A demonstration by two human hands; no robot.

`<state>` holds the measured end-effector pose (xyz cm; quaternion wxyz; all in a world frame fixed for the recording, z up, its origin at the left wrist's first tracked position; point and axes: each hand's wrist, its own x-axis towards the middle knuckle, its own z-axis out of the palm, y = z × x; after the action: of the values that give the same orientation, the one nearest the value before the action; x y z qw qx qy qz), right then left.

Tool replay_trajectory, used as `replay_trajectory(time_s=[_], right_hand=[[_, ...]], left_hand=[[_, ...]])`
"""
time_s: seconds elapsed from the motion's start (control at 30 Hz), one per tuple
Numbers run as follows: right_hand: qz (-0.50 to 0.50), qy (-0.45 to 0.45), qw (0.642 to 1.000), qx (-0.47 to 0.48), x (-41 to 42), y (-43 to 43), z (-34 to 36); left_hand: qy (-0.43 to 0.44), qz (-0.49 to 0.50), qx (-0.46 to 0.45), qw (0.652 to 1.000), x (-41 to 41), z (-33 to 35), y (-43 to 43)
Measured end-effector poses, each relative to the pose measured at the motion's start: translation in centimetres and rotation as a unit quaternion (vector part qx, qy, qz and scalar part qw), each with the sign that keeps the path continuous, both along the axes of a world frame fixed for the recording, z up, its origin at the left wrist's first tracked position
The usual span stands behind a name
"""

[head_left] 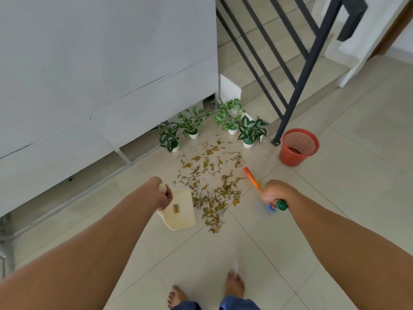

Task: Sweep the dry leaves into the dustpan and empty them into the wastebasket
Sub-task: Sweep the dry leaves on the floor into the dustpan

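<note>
On the tiled floor (pixel 223 253), dry leaves (pixel 212 186) lie scattered at twelve o'clock from the bare feet, none swept up yet as far as shows. Left hand (pixel 162 198) is clamped on the cream dustpan (pixel 181 212), touching the pile's edge; right hand (pixel 273 193) grips the blurred orange brush (pixel 251 176). Wastebasket (pixel 298 147) waits at two o'clock, so sweeping and emptying both remain.
</note>
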<state>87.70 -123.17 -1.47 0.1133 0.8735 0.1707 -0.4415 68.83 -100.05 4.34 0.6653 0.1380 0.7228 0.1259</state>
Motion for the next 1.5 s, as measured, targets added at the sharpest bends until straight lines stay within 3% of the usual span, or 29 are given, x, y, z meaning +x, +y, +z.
replay_trajectory(time_s=[0.17,0.37,0.63,0.83,0.97,1.1,1.23,1.5], right_hand=[[-0.034,0.058,0.997,0.032,0.1,0.5,1.3],[-0.030,0.037,0.997,0.056,2.6,1.4,3.2],[0.027,-0.053,0.998,0.009,5.6,5.6,-0.2],[0.055,-0.016,0.998,-0.032,6.3,8.6,-3.0],[-0.028,0.022,0.999,0.005,6.5,9.1,-3.4],[-0.077,0.017,0.997,0.023,5.3,10.0,1.5],[-0.062,0.000,0.998,0.000,5.0,12.0,3.5],[0.004,-0.053,0.998,-0.018,6.0,16.6,-1.2]], left_hand=[[-0.002,-0.004,-0.003,1.000,0.9,-0.1,0.8],[-0.003,-0.004,-0.008,1.000,2.0,-0.9,1.6],[-0.020,0.033,-0.015,0.999,2.5,-0.2,4.1],[-0.032,0.028,-0.015,0.999,3.4,-0.2,7.0],[-0.025,0.003,-0.024,0.999,4.3,-0.4,9.3],[-0.019,-0.030,-0.023,0.999,5.5,-1.0,11.5],[-0.016,-0.037,-0.024,0.999,6.5,-1.7,13.6],[-0.016,-0.033,-0.017,0.999,6.5,-1.4,15.1]])
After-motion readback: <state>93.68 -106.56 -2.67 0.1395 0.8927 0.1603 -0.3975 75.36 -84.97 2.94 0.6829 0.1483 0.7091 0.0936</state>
